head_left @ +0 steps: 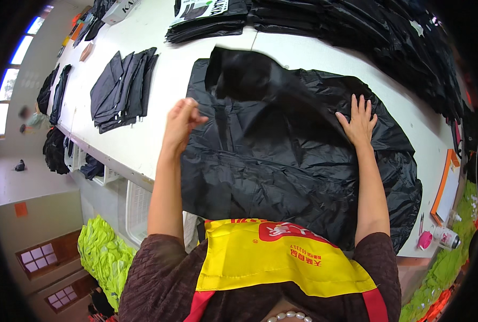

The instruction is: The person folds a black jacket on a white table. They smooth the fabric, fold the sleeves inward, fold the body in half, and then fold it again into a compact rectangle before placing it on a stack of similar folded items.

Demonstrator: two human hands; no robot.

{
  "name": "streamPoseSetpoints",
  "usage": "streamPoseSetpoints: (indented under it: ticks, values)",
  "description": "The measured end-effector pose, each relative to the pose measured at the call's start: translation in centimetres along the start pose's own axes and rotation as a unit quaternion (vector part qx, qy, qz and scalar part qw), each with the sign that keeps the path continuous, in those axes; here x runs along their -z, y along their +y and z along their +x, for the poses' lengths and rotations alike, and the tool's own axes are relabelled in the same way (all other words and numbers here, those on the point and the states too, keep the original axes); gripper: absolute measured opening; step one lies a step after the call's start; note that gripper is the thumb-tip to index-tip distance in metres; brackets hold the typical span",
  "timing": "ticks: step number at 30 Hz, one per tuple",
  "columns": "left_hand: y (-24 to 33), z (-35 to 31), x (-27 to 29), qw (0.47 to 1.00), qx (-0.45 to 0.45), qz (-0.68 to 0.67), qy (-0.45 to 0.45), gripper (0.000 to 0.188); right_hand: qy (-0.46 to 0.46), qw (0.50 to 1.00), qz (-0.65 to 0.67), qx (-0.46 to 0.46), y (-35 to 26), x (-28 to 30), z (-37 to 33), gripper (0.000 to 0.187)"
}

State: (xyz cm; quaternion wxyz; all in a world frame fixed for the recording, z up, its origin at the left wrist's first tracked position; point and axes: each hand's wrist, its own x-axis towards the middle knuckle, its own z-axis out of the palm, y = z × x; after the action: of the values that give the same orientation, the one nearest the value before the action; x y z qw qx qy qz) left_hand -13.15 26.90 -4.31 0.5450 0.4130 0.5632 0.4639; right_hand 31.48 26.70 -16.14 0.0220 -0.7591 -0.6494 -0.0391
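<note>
A large piece of thin, shiny black fabric [271, 177] lies spread and wrinkled on the white table in front of me. Its far left part stands up in a raised, blurred fold. My right hand [360, 122] rests flat on the right side of the cloth, fingers spread. At the fabric's left edge, my left hand [184, 121] is closed with its fingers curled. Whatever it may pinch is hidden.
Folded black pieces [123, 88] lie at the left of the white table [166, 70]. Black packets [206, 24] and piled black fabric [378, 40] line the far side. An orange-edged box [446, 185], a bottle [446, 236] and a pink item [425, 240] sit at right.
</note>
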Motion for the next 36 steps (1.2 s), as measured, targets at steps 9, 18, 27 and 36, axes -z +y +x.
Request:
streamPoseSetpoints:
  ticks: [9,18,27,36]
  values:
    - [-4.5,0.5,-3.2,0.916,0.248,-0.316,-0.004,0.041,0.018,1.000,-0.002,0.005,0.4,-1.0,-0.1,0.080]
    - [-5.4,1.5,-2.9,0.910,0.251,-0.325,-0.050,0.032,0.011,1.000,-0.004,0.008,-0.1,-0.4,-0.2,0.081]
    - [-6.4,3.3,0.9,0.990,0.000,0.141,0.027,0.023,0.038,0.999,0.012,0.011,0.3,0.4,-0.3,0.082]
    - [-6.6,1.6,1.7,0.985,0.142,0.038,0.090,0.058,0.297,0.941,0.157,0.032,11.1,3.7,-6.1,0.050]
